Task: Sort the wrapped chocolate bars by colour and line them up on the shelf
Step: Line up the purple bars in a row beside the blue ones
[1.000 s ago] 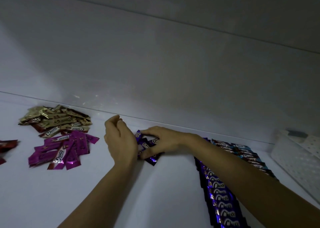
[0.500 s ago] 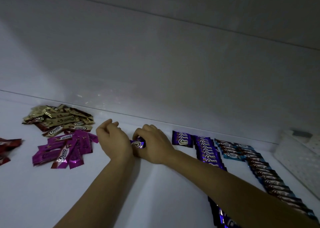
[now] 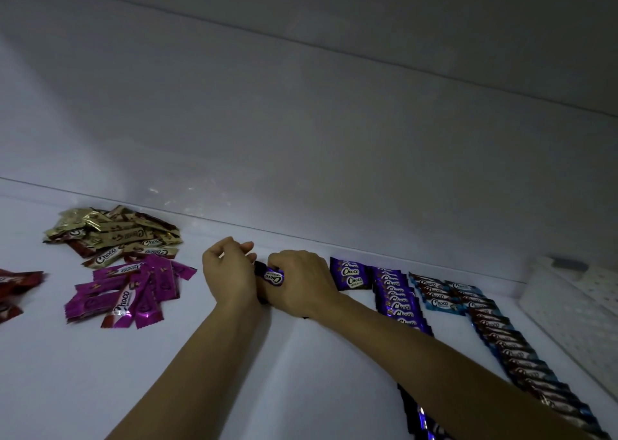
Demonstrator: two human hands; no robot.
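The right hand [image 3: 301,282] lay on the white shelf [image 3: 234,372] close to the back wall [image 3: 301,172], its fingers curled round a small bundle of purple bars [image 3: 275,277]. The left hand [image 3: 230,272] touched the same bundle from the left with bent fingers; whether they pinched it could not be told. To the right, a purple row [image 3: 398,299] and a blue row [image 3: 501,332] ran from far to near, beside a white basket [image 3: 568,312]. To the left lay a magenta pile [image 3: 130,292], a gold pile [image 3: 113,238] farther back, and red bars [image 3: 16,289] at the edge.

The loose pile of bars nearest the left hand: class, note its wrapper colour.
The pile is magenta pink, seen best in the head view.
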